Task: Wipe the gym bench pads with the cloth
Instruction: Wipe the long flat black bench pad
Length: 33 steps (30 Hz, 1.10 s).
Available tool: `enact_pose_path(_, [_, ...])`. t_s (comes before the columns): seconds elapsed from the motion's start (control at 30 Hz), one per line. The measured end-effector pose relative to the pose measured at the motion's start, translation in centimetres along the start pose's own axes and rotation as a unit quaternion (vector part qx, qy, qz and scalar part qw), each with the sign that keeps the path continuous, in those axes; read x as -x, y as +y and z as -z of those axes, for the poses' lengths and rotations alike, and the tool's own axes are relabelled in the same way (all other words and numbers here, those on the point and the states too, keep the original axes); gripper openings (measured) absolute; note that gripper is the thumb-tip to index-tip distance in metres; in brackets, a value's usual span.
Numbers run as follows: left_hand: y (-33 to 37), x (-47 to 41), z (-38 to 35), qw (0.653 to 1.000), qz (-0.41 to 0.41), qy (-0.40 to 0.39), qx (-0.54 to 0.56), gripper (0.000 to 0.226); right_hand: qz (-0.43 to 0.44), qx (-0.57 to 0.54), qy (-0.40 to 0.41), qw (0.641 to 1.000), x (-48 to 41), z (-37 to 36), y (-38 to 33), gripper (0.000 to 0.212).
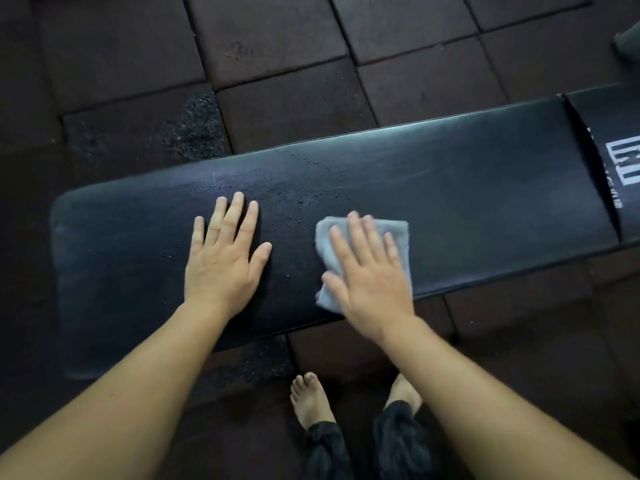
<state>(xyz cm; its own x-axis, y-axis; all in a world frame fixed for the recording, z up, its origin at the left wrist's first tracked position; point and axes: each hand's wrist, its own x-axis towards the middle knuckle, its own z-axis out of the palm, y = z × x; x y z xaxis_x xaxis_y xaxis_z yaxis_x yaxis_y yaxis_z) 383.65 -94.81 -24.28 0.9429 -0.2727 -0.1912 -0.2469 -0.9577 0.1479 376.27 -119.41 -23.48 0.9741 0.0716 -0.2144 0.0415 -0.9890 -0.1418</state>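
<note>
One long pad [467, 202] of black, faintly shiny vinyl with rounded corners lies across the view. The left hand [221, 258] lies flat on it, its fingers [235, 216] straight, spread and holding nothing. The right hand [370, 282] presses down on one cloth [398, 231], its fingers [356, 233] also straight and released rather than curled round it. The cloth is pale grey, soft and fuzzy, folded into a rough rectangle. It lies on the pad under the right palm, and its edges show past the fingertips and on both sides of the hand.

Small wet-looking specks [298, 192] dot the vinyl between the two sets of fingers and just beyond the left fingertips. Well to the right of the right fingers a narrow gap separates the long pad from a second pad [609, 126], also black, which bears a white printed logo [623, 164].

The floor [277, 46] is dark brown rubber tiles, square and matte, with visible seams and some gritty patches. On the wrist side of the fingers, two bare feet [310, 400] stand on it below dark trouser cuffs [325, 441].
</note>
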Motion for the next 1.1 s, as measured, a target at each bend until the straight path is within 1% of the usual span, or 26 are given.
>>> enact_pose_path(0.07, [-0.6,0.1,-0.1,1.000,0.001,0.001,-0.004,0.072,0.072,0.008,-0.018,0.997,0.7,-0.2,-0.2,0.070])
enact_pose_path(0.13, [-0.5,0.0,-0.3,1.000,0.000,0.008,-0.005,0.071,0.095,0.005,-0.024,0.995,-1.9,0.8,1.7,0.068])
enact_pose_path(0.17, [-0.5,0.1,-0.4,1.000,-0.002,0.014,-0.006,0.070,0.083,0.001,-0.018,0.996,-4.1,1.4,2.7,0.069])
enact_pose_path(0.27, [-0.5,0.2,-0.6,1.000,-0.004,0.026,-0.006,0.068,-0.010,-0.011,-0.001,1.000,-13.0,3.8,4.9,0.068])
enact_pose_path(0.3, [-0.5,0.2,-0.7,1.000,-0.004,0.028,-0.008,0.068,-0.028,-0.005,-0.003,1.000,-15.6,4.5,4.9,0.067])
enact_pose_path(0.33, [-0.5,0.2,-0.8,1.000,-0.003,0.028,-0.011,0.068,-0.034,0.000,-0.010,0.999,-17.5,4.8,4.3,0.066])
enact_pose_path(0.4, [-0.5,0.2,-0.9,1.000,-0.002,0.027,-0.016,0.068,-0.014,0.003,-0.021,1.000,-18.7,4.8,2.3,0.066])
enact_pose_path(0.47, [-0.5,0.1,-1.0,0.999,-0.003,0.028,-0.016,0.068,0.046,0.012,-0.019,0.999,-16.4,3.8,0.1,0.068])
enact_pose_path(0.53, [-0.6,0.2,-1.0,0.999,-0.003,0.029,-0.015,0.068,0.121,0.025,-0.009,0.992,-11.1,2.5,-1.5,0.071])
enact_pose_path(0.6, [-0.6,0.2,-1.1,0.999,-0.004,0.032,-0.008,0.068,0.184,0.036,-0.018,0.982,-4.7,1.2,-1.8,0.071])
enact_pose_path(0.67, [-0.6,0.2,-1.2,0.999,-0.006,0.031,-0.009,0.068,0.226,0.042,-0.042,0.972,0.0,0.5,-0.8,0.070])
enact_pose_path(0.73, [-0.6,0.1,-1.1,0.999,-0.006,0.035,-0.008,0.068,0.250,0.035,-0.044,0.966,-0.6,0.6,0.7,0.067])
enact_pose_path(0.8, [-0.6,0.1,-1.1,0.999,-0.005,0.036,-0.007,0.068,0.229,0.032,-0.029,0.972,-5.3,1.2,1.1,0.065])
enact_pose_path(0.83, [-0.6,0.1,-1.1,0.999,-0.005,0.037,-0.007,0.068,0.194,0.024,-0.014,0.981,-8.6,1.9,0.9,0.064])
enact_pose_path(0.9, [-0.6,0.1,-1.1,0.999,-0.004,0.039,-0.005,0.067,0.110,0.007,-0.015,0.994,-14.6,3.4,0.0,0.065])
enact_pose_path(0.97, [-0.6,0.1,-1.2,0.999,-0.003,0.042,-0.003,0.067,0.053,0.005,-0.023,0.998,-17.7,3.8,-1.0,0.066])
enact_pose_path(1.03, [-0.6,0.2,-1.3,0.999,-0.002,0.042,0.000,0.067,0.047,0.003,-0.012,0.999,-16.6,3.0,-1.7,0.068])
enact_pose_path(1.1, [-0.6,0.2,-1.3,0.999,-0.002,0.042,0.001,0.067,0.086,0.005,0.009,0.996,-11.7,1.6,-2.3,0.070])
